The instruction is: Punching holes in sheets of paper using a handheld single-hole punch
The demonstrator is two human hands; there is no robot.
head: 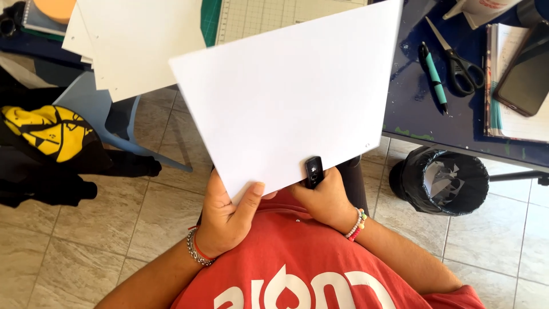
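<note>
Holding a big white sheet (291, 97) up in front of my chest, and that sheet is my landmark for everything else. My left hand (226, 214) grips its near corner, thumb pressed flat on the top face, the other fingers tucked underneath where I cannot see them. My right hand (323, 197) is at the near edge just beside the left, fingers curled tight around a small black punch (314, 170) that bites over the sheet's edge; two tiny holes (366, 145) show near the sheet's near right corner. A silver chain and a red band sit on my left wrist, a beaded bracelet (355, 224) on my right.

Beyond the sheet's far edge lies a green cutting mat (251, 17), partly covered. Off the far left corner a stack of white sheets (131, 46) hangs over the table edge, some with small holes along the side. Left of the sheet, down on a chair, a black bag with a yellow patch (48, 134) rests. To the right of the sheet the dark blue table (417, 109) carries a teal pen (434, 77), black-handled scissors (457, 60) just beside it, and further right a dark phone (523, 74) lying on a notebook. Below the sheet's right corner, on the tiled floor, stands a bin with a black liner (440, 180), well apart from my hands
</note>
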